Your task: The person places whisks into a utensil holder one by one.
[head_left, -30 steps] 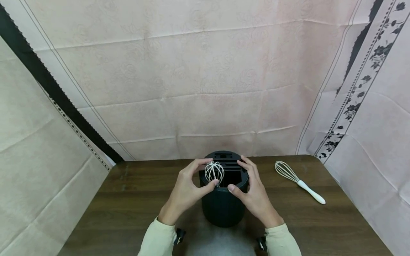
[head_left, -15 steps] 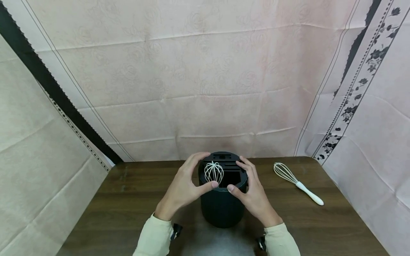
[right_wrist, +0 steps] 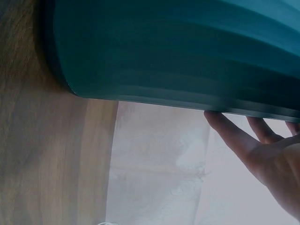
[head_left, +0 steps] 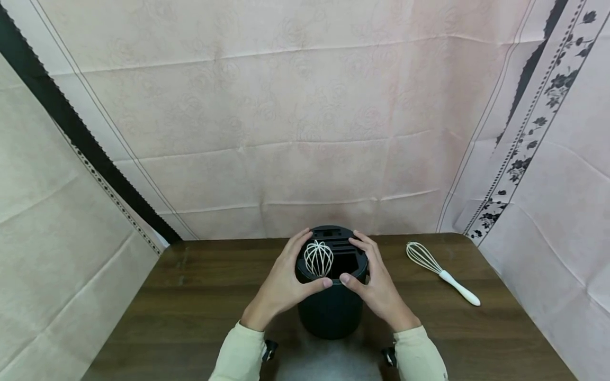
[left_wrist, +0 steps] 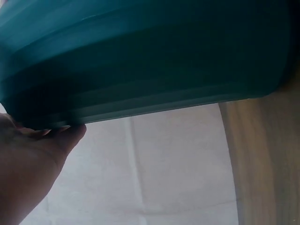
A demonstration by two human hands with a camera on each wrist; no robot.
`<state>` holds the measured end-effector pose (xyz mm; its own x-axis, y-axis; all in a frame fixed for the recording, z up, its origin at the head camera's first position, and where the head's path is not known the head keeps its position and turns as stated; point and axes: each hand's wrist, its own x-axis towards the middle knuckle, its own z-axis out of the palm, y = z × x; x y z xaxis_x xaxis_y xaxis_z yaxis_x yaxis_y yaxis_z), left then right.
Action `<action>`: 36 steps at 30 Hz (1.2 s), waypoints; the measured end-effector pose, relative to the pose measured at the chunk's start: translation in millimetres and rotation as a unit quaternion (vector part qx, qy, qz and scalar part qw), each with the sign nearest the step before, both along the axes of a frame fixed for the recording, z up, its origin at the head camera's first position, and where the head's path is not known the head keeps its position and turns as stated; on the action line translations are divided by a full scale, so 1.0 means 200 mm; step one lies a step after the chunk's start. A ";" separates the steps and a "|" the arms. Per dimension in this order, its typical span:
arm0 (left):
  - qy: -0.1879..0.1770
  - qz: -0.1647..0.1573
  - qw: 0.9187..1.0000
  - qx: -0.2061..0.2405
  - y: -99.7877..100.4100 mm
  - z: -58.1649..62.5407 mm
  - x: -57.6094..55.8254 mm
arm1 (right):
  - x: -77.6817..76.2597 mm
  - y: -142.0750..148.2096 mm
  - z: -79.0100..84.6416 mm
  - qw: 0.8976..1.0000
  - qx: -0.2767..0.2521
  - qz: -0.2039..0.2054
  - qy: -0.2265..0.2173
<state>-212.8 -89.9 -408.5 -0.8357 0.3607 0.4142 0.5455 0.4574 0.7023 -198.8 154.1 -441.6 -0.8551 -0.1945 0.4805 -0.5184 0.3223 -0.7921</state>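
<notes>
A dark green round utensil holder with a slotted black top stands on the table in the head view. One whisk stands in its left opening, wire loops up, its lower part hidden inside. My left hand holds the holder's rim from the left, thumb at the front and fingers toward the back. On the opposite side my right hand grips the rim in the same way. Both wrist views are filled by the holder's ribbed green wall, with fingers touching its side.
A second whisk with a white handle lies on the brown wooden table to the right. Pale cloth hangs behind the table and along both sides.
My left fingers and thumb have shifted from beside the whisk's wires onto the holder's rim. The right hand stays almost in place. Whisk and holder barely shift in view.
</notes>
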 end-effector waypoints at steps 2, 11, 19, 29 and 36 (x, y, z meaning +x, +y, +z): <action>-0.008 0.001 1.000 0.011 0.00 -0.01 0.00 | 0.00 0.00 0.00 1.000 -0.003 0.002 0.002; -0.005 -0.009 0.998 0.056 0.03 -0.05 0.02 | 0.01 0.03 0.00 1.000 0.011 0.003 0.009; -0.006 0.005 0.998 0.055 0.05 -0.06 0.01 | 0.00 0.11 0.05 0.998 0.031 0.035 -0.047; -0.017 0.010 0.998 0.056 0.04 -0.06 0.02 | -0.01 0.36 0.05 0.993 0.095 0.001 -0.063; -0.006 0.014 0.998 0.063 0.02 -0.08 0.03 | -0.04 0.56 -0.01 0.983 0.144 -0.079 -0.079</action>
<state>-206.9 -85.0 -423.8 -0.8502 0.2830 0.4439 0.5244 0.3809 0.7616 -207.4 265.3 -442.8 -0.9455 -0.1611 0.2830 -0.3207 0.6122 -0.7227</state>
